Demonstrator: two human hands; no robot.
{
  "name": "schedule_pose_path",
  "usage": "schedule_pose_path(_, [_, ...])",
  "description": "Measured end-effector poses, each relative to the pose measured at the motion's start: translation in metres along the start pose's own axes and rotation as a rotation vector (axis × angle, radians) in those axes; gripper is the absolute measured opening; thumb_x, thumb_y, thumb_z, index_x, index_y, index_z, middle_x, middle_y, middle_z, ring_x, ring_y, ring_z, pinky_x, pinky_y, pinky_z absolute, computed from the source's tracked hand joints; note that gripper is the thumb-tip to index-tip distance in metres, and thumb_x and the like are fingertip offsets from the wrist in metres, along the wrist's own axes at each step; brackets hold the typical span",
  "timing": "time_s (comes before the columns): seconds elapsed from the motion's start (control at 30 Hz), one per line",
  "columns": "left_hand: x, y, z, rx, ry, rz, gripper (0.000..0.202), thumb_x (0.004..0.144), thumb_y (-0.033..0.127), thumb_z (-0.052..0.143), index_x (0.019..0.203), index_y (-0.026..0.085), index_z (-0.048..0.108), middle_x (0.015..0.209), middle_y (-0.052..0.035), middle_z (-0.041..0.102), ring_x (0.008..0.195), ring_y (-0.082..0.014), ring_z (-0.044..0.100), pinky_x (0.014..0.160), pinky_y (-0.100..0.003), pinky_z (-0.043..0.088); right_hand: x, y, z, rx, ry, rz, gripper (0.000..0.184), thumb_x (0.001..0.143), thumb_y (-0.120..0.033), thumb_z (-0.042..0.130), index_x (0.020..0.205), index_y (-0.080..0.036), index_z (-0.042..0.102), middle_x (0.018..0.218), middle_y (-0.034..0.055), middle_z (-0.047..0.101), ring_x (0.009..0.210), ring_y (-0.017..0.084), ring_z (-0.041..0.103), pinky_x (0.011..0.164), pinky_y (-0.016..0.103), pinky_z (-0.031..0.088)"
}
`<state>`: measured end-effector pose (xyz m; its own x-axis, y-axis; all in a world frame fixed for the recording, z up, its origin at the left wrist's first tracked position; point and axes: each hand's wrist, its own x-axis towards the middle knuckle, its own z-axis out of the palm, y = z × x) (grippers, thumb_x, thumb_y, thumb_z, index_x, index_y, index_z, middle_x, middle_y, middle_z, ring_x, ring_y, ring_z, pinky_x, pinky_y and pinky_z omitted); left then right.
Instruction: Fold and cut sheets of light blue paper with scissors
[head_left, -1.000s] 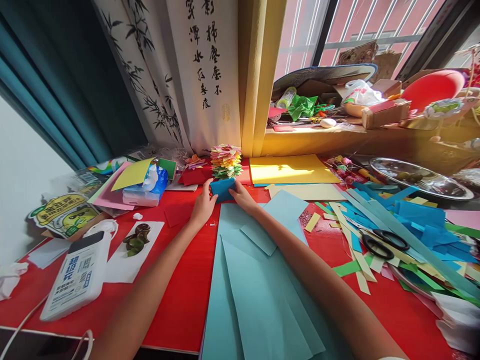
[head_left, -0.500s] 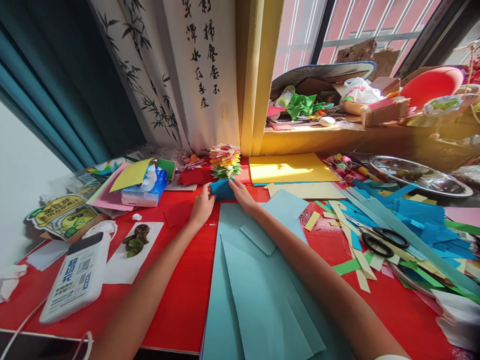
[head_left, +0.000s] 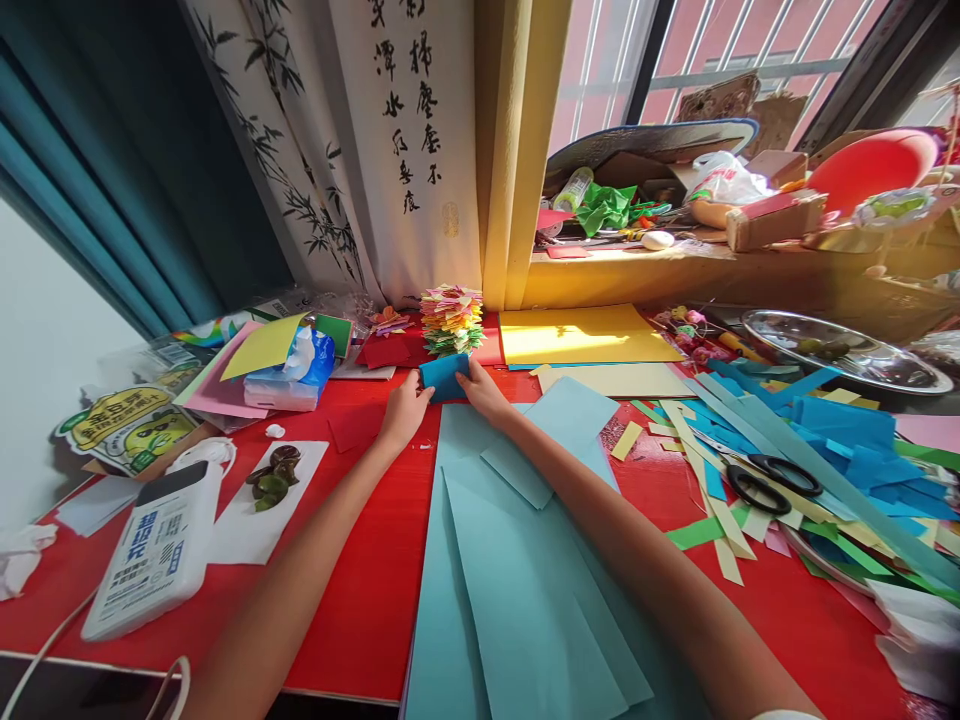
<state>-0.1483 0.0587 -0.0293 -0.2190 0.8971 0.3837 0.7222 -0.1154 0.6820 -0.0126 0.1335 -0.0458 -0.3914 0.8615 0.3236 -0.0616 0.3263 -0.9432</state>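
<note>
Between my two hands is a small piece of dark blue paper (head_left: 445, 378), seemingly folded. My left hand (head_left: 406, 408) pinches its left edge, and my right hand (head_left: 484, 394) grips the right edge. Just behind the paper stands a stack of folded paper pieces (head_left: 452, 320) in pink, orange, yellow and green; its lower part is partly hidden. Large light blue paper sheets (head_left: 525, 570) lie below my hands and under my right forearm.
Black-handled scissors (head_left: 772, 483) lie among cut paper strips (head_left: 724, 520) at right, near a metal plate (head_left: 847, 350). Yellow sheets (head_left: 585, 335) lie at the back. On the left are a white power bank (head_left: 154, 550), a tissue pack (head_left: 292, 375) and dark pieces on white paper (head_left: 247, 535).
The blue paper has tilted so that more of its face shows. Both hands keep hold of its edges and have hardly moved.
</note>
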Motion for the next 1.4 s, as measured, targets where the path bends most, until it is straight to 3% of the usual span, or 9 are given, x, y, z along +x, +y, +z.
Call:
schedule_pose_path(0.23, [0.001,0.002,-0.001,-0.005,0.016,-0.008,0.012,0.076,0.024,0.052,0.086,0.019,0.054,0.073,-0.0045,0.062,0.067,-0.0181,0.058,0.058,-0.027,0.042,0.001,-0.008,-0.004,-0.093,-0.020,-0.052,0.016,0.075,-0.024,0.048,0.091,-0.022,0.052,0.084,0.0024,0.056,0.084,0.020,0.049,0.082,0.038,0.040])
schedule_pose_path(0.4, [0.003,0.017,-0.013,-0.043,0.083,0.043,0.039,0.073,0.028,0.057,0.110,0.020,0.046,0.106,-0.0065,0.059,0.070,-0.0128,0.056,0.066,-0.025,0.043,-0.001,-0.029,-0.010,-0.161,-0.051,-0.121,0.011,0.073,-0.018,0.048,0.082,-0.021,0.053,0.075,0.0031,0.054,0.077,0.021,0.049,0.079,0.041,0.039])
schedule_pose_path(0.47, [0.003,0.024,-0.020,-0.043,0.080,0.065,0.033,0.074,0.029,0.056,0.105,0.021,0.050,0.100,-0.0040,0.061,0.072,-0.0130,0.056,0.067,-0.024,0.043,-0.001,-0.040,-0.012,-0.168,-0.060,-0.157,0.011,0.073,-0.018,0.048,0.081,-0.022,0.053,0.080,0.0039,0.055,0.081,0.022,0.049,0.081,0.040,0.038])
schedule_pose_path(0.53, [0.002,0.027,-0.024,-0.037,0.077,0.061,0.021,0.078,0.032,0.051,0.095,0.020,0.055,0.081,-0.0022,0.063,0.069,-0.0144,0.056,0.063,-0.024,0.042,-0.001,-0.048,-0.012,-0.160,-0.033,-0.187,0.016,0.073,-0.020,0.050,0.088,-0.022,0.053,0.095,0.0055,0.055,0.092,0.023,0.048,0.085,0.038,0.036])
schedule_pose_path(0.63, [0.001,0.026,-0.024,-0.042,0.089,0.030,0.025,0.083,0.036,0.041,0.096,0.018,0.053,0.071,-0.0019,0.061,0.062,-0.0152,0.057,0.056,-0.024,0.041,0.000,-0.049,-0.011,-0.134,0.017,-0.177,0.028,0.074,-0.026,0.050,0.102,-0.022,0.047,0.108,0.0076,0.051,0.098,0.022,0.046,0.083,0.036,0.038])
schedule_pose_path(0.87, [0.000,0.013,-0.012,0.063,0.033,-0.024,0.015,0.072,0.032,0.057,0.082,0.021,0.057,0.060,-0.0030,0.059,0.065,-0.0222,0.058,0.057,-0.028,0.038,0.005,-0.024,-0.011,-0.158,-0.021,-0.093,0.006,0.074,-0.026,0.046,0.077,-0.022,0.049,0.073,0.0015,0.054,0.074,0.018,0.048,0.072,0.034,0.039])
schedule_pose_path(1.03, [0.000,0.008,-0.007,0.077,-0.046,-0.075,0.018,0.075,0.033,0.051,0.088,0.020,0.055,0.050,0.0011,0.054,0.043,-0.0171,0.051,0.050,-0.028,0.037,0.001,-0.015,-0.012,-0.225,-0.018,-0.053,0.005,0.072,-0.022,0.047,0.069,-0.022,0.043,0.063,-0.0010,0.047,0.063,0.016,0.043,0.067,0.033,0.038])
schedule_pose_path(1.2, [-0.001,0.005,-0.001,0.100,-0.075,-0.077,0.010,0.077,0.027,0.047,0.079,0.020,0.053,0.045,0.0019,0.049,0.041,-0.0170,0.050,0.048,-0.028,0.034,-0.004,-0.013,-0.008,-0.285,-0.012,-0.042,0.005,0.073,-0.021,0.047,0.071,-0.023,0.042,0.062,-0.0007,0.048,0.062,0.017,0.044,0.066,0.034,0.039])
schedule_pose_path(1.4, [-0.004,0.012,-0.002,0.141,0.009,-0.026,0.012,0.080,0.030,0.045,0.077,0.020,0.051,0.055,-0.0008,0.054,0.051,-0.0161,0.051,0.051,-0.026,0.031,-0.007,-0.022,-0.004,-0.331,0.016,-0.062,0.006,0.079,-0.020,0.041,0.079,-0.023,0.047,0.069,0.0028,0.052,0.069,0.021,0.052,0.068,0.035,0.042])
